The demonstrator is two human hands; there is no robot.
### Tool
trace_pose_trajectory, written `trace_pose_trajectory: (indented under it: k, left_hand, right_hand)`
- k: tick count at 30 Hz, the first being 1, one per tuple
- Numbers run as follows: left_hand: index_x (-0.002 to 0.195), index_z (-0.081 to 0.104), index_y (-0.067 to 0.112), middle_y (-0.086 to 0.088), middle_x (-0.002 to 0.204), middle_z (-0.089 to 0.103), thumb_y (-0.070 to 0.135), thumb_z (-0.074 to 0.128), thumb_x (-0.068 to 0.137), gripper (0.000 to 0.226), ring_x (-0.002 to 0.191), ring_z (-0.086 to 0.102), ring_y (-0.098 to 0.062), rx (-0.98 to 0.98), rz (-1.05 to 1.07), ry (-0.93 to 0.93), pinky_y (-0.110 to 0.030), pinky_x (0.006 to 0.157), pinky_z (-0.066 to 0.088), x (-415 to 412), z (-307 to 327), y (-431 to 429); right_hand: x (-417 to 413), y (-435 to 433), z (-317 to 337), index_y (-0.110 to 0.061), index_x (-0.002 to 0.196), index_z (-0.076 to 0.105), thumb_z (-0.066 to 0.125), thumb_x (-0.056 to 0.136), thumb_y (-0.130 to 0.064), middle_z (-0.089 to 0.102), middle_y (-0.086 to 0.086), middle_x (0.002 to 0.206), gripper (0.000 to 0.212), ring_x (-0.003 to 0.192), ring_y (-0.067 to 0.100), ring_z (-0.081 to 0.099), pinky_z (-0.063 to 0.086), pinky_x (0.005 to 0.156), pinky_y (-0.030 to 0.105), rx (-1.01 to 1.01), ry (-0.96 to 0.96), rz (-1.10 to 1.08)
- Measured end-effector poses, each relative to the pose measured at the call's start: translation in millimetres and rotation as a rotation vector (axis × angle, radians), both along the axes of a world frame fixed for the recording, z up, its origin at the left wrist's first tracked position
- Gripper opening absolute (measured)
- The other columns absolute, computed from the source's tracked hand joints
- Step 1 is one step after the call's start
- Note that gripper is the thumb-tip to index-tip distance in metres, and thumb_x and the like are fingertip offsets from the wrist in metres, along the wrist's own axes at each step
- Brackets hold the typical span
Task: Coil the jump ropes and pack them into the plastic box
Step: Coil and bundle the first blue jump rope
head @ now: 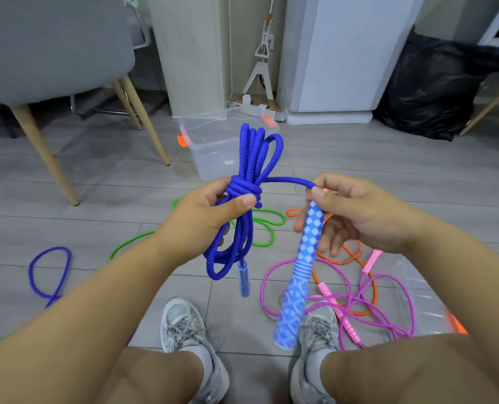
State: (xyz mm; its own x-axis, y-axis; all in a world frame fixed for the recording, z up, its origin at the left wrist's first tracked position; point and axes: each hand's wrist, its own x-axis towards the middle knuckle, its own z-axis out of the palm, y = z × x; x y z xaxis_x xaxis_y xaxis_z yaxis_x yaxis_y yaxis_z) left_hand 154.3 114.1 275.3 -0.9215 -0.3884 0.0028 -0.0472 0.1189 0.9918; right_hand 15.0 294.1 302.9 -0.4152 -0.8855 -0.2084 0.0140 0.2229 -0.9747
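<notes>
— Where is the blue rope (251, 158)?

— The person holds it up over the floor (111, 182), folded into a long bundle with several turns wound round its middle. The left hand (213, 217) grips that wound middle, fingers curled behind it and thumb pressed across the turns.

— And the right hand (356, 217)?

— Its thumb and forefinger pinch the top of the patterned blue handle (300, 272), where a free length of rope arches over from the bundle. The other fingers lie loosely behind the handle, which slants down toward the person's shoes (184, 325). A second blue handle (243, 279) hangs from the bottom of the bundle.

— The plastic box (213, 141)?

— It is clear with orange latches and stands on the floor beyond the hands, partly hidden behind the bundle's upper loops. No rope can be seen inside it.

— Other ropes?

— A green rope (265, 225), an orange rope (356, 258) and a pink rope (359, 298) lie loose and tangled on the floor below the hands. A purple loop (50, 272) lies well apart at the left.
</notes>
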Motion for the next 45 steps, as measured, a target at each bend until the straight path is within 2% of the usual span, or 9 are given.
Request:
trace_pose_trajectory:
  k: [5, 8, 10, 13, 19, 24, 27, 33, 45]
  left_hand:
    - [0.085, 0.067, 0.031, 0.009, 0.056, 0.044, 0.039, 0.074, 0.074, 0.016, 0.046, 0.033, -0.011, -0.011, -0.085, -0.012, -0.021, 0.043, 0.033, -2, 0, 1]
    - [0.083, 0.069, 0.038, 0.002, 0.066, 0.049, 0.047, 0.069, 0.066, 0.02, 0.048, 0.035, -0.01, -0.015, -0.132, -0.02, -0.019, 0.044, 0.035, -3, 0, 1]
    - [0.084, 0.07, 0.038, -0.003, 0.071, 0.051, 0.04, 0.068, 0.07, 0.014, 0.049, 0.036, -0.009, -0.01, -0.148, -0.014, -0.018, 0.045, 0.036, -4, -1, 2]
    - [0.094, 0.067, 0.027, 0.009, 0.068, 0.059, 0.028, 0.067, 0.075, 0.019, 0.05, 0.043, -0.005, 0.005, -0.18, 0.008, -0.014, 0.048, 0.037, -4, 1, 3]
    - [0.105, 0.059, 0.017, 0.016, 0.062, 0.062, 0.012, 0.056, 0.085, 0.022, 0.049, 0.051, 0.004, 0.031, -0.184, 0.017, -0.007, 0.051, 0.039, -6, 8, 6]
    - [0.1, 0.066, 0.022, 0.003, 0.084, 0.067, 0.033, 0.066, 0.073, 0.029, 0.071, 0.061, -0.008, 0.012, -0.13, -0.002, -0.019, 0.064, 0.05, -9, 6, 2]
    - [0.093, 0.068, 0.029, 0.004, 0.081, 0.068, 0.036, 0.071, 0.076, 0.019, 0.07, 0.061, -0.01, -0.032, -0.104, 0.003, -0.022, 0.066, 0.051, -12, 7, -1]
    - [0.098, 0.065, 0.034, 0.014, 0.079, 0.068, 0.046, 0.06, 0.074, 0.028, 0.066, 0.059, -0.001, -0.186, -0.046, -0.044, -0.016, 0.066, 0.046, -15, 12, -2]
    - [0.1, 0.064, 0.041, 0.011, 0.086, 0.071, 0.04, 0.065, 0.083, 0.017, 0.077, 0.065, -0.008, -0.313, 0.105, -0.067, -0.026, 0.073, 0.049, -20, 10, -2]
  right_hand:
    - [-11, 2, 3, -0.012, 0.082, 0.054, 0.069, 0.064, -0.031, 0.07, 0.018, 0.087, 0.03, 0.051, 0.028, 0.067, 0.052, 0.041, 0.025, -0.179, -0.245, -0.024]
    - [-12, 1, 5, -0.01, 0.082, 0.054, 0.07, 0.062, -0.027, 0.069, 0.017, 0.086, 0.03, 0.055, 0.031, 0.068, 0.055, 0.045, 0.028, -0.23, -0.283, -0.046]
    - [-12, 0, 8, -0.009, 0.084, 0.052, 0.068, 0.062, -0.023, 0.069, 0.015, 0.086, 0.031, 0.057, 0.033, 0.069, 0.055, 0.047, 0.029, -0.247, -0.302, -0.055]
    - [-9, -1, 9, -0.009, 0.078, 0.053, 0.066, 0.059, -0.016, 0.068, 0.015, 0.084, 0.023, 0.058, 0.035, 0.068, 0.055, 0.048, 0.029, -0.277, -0.331, -0.079]
    - [0, 2, 10, -0.005, 0.082, 0.046, 0.063, 0.061, -0.001, 0.07, 0.01, 0.079, 0.028, 0.053, 0.029, 0.068, 0.055, 0.046, 0.027, -0.322, -0.162, -0.145]
    - [5, -2, 9, -0.002, 0.084, 0.048, 0.071, 0.049, -0.009, 0.07, 0.011, 0.075, 0.042, 0.054, 0.03, 0.068, 0.055, 0.047, 0.029, -0.357, -0.107, -0.204]
    - [8, -5, 9, -0.003, 0.086, 0.047, 0.067, 0.057, -0.003, 0.069, 0.009, 0.075, 0.035, 0.054, 0.031, 0.068, 0.056, 0.048, 0.03, -0.378, -0.109, -0.259]
    - [20, -12, 9, -0.005, 0.089, 0.043, 0.057, 0.079, 0.012, 0.063, 0.012, 0.084, 0.023, 0.053, 0.028, 0.068, 0.055, 0.048, 0.029, -0.405, -0.011, -0.378]
    - [29, -26, 4, -0.01, 0.091, 0.039, 0.056, 0.086, 0.006, 0.051, 0.027, 0.102, 0.024, 0.052, 0.022, 0.067, 0.058, 0.052, 0.033, -0.404, 0.104, -0.523]
